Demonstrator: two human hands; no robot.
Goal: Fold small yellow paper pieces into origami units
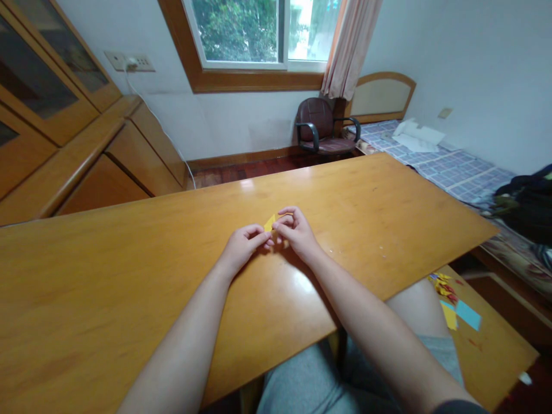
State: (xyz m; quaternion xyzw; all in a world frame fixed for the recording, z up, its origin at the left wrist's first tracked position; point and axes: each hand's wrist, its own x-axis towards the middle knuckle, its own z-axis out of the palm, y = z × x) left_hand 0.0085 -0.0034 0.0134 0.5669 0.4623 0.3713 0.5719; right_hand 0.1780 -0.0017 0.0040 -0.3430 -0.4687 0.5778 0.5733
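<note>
A small piece of folded yellow paper (269, 223) is held up between my two hands, just above the wooden table (129, 276). My left hand (244, 246) pinches its lower left part between thumb and fingers. From the other side, my right hand (296, 233) grips its right edge with thumb and forefinger, the other fingers curled. The fingertips hide much of the paper, so its full shape does not show.
On a lower wooden surface at the right lie blue paper (468, 315), yellow paper (449, 315) and several small folded red and yellow pieces (444, 286). A brown armchair (319, 123) stands beyond the table, beside a bed (452, 167). Wooden cabinets (125, 155) line the left.
</note>
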